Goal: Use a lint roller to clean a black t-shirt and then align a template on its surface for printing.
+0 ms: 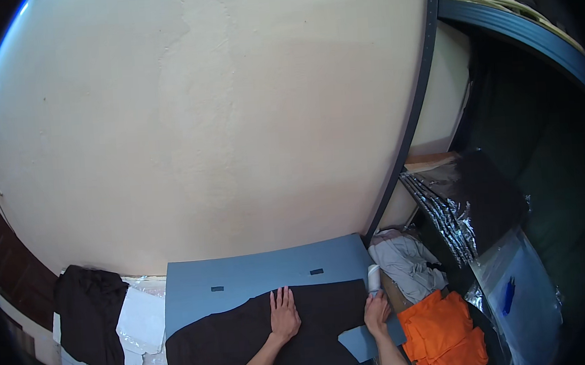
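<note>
Dark brown trousers [315,316] lie folded lengthwise across a blue-grey board [244,270]. My left hand [285,316] rests flat on the cloth near its far edge, fingers stretched out. To the right, beyond the end of the trousers, my right hand [377,311] is closed round what looks like the handle of a lint roller [374,278]. The white roll points away from me, over the board's right edge. My fingers hide most of the handle.
Orange cloth [442,335] and a crumpled grey garment [407,263] lie at the right. Behind them are a stack of plastic-wrapped dark garments [490,196] and a blue pen [509,296]. A dark metal shelf post [414,126] rises there. At left hangs another dark garment [88,319] beside white packaging [141,318].
</note>
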`<state>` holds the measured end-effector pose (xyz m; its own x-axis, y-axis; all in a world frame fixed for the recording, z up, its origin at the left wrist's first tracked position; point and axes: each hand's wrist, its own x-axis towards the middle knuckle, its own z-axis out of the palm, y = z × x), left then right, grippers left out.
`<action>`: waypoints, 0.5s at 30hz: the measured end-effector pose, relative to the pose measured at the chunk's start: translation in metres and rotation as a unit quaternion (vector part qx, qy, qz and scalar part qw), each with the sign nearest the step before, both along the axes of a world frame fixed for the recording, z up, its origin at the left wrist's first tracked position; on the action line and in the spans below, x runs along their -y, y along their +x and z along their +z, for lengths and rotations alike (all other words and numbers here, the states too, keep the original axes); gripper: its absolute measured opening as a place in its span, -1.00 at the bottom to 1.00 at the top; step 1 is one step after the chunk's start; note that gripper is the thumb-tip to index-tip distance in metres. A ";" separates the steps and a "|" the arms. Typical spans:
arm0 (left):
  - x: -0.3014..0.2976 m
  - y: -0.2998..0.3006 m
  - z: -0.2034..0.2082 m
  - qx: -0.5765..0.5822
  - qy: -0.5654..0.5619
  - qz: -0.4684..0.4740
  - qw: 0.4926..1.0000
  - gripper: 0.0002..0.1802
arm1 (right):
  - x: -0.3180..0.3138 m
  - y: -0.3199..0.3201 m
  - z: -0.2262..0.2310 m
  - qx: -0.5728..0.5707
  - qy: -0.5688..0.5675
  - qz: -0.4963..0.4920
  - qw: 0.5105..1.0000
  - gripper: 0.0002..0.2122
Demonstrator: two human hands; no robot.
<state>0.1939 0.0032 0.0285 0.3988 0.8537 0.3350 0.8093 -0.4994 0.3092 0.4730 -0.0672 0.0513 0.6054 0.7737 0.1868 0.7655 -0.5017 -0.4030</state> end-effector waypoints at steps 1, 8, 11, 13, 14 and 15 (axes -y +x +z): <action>-0.002 -0.001 -0.002 0.096 0.000 -0.008 0.995 -0.40 | 0.002 0.002 0.003 0.005 0.021 -0.016 1.000 -0.74; 0.066 -0.062 0.021 0.173 0.051 0.053 0.982 -0.49 | 0.045 -0.060 0.015 -0.103 0.082 0.113 0.985 -0.69; 0.129 -0.098 0.037 0.097 0.035 0.075 0.992 -0.32 | 0.082 -0.113 -0.008 -0.191 0.111 0.264 0.939 -0.38; 0.170 -0.101 0.083 -0.054 -0.045 0.191 0.979 -0.25 | 0.110 -0.138 -0.027 -0.039 0.126 0.347 0.929 -0.47; 0.176 -0.109 0.076 -0.055 -0.046 0.192 0.979 -0.25 | 0.111 -0.138 -0.027 -0.041 0.125 0.348 0.928 -0.47; 0.185 -0.122 0.060 -0.046 -0.106 0.168 0.979 -0.05 | 0.113 -0.136 -0.027 -0.141 0.086 0.362 0.917 -0.35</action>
